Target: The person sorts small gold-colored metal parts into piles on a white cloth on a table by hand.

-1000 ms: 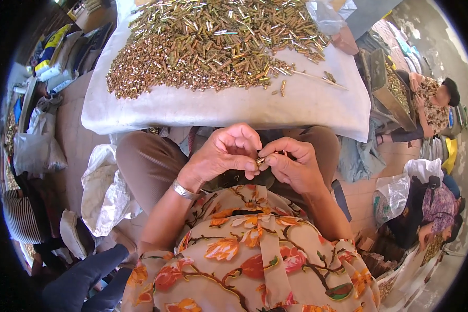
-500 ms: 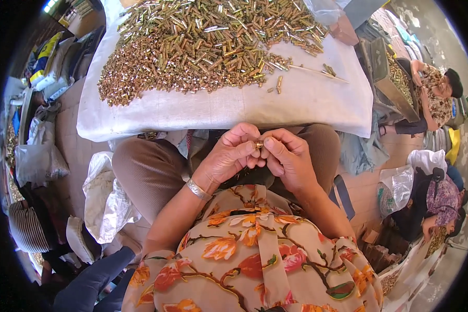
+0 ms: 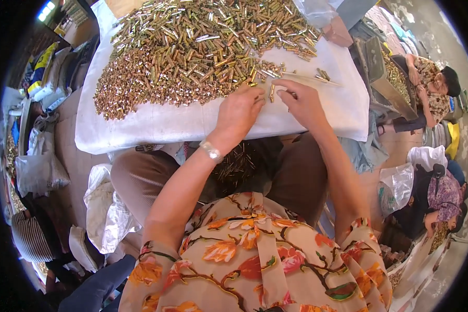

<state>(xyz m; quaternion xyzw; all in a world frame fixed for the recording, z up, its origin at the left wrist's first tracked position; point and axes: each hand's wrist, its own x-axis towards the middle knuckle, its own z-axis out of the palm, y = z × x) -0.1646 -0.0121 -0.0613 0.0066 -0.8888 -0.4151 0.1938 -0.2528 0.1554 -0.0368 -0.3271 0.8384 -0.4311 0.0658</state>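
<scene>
My left hand (image 3: 239,112) reaches to the near edge of a heap of slim brass-coloured metal tubes (image 3: 208,39). Its fingers are bent together there, and what they pinch is hidden. Beside it on the white cloth (image 3: 343,106), my right hand (image 3: 302,104) has its thumb and forefinger apart, with nothing seen between them. One loose brass-coloured tube (image 3: 272,93) lies just left of those fingertips. Short brass-coloured pieces (image 3: 135,86), like small nuts or rings, form the near left part of the heap. A pale thin stick (image 3: 312,79) lies beyond my right hand.
Between my knees is a dark hollow holding several metal pieces (image 3: 236,166). A reddish block (image 3: 338,32) and clear plastic (image 3: 314,11) stand at the far right of the cloth. Filled sacks (image 3: 54,65) line the left. Other people (image 3: 434,96) sit at the right near a box of pieces (image 3: 385,78).
Both hands have moved from above my lap, where they met around a small brass-coloured piece, forward onto the cloth. They have separated, and the right thumb and forefinger have spread.
</scene>
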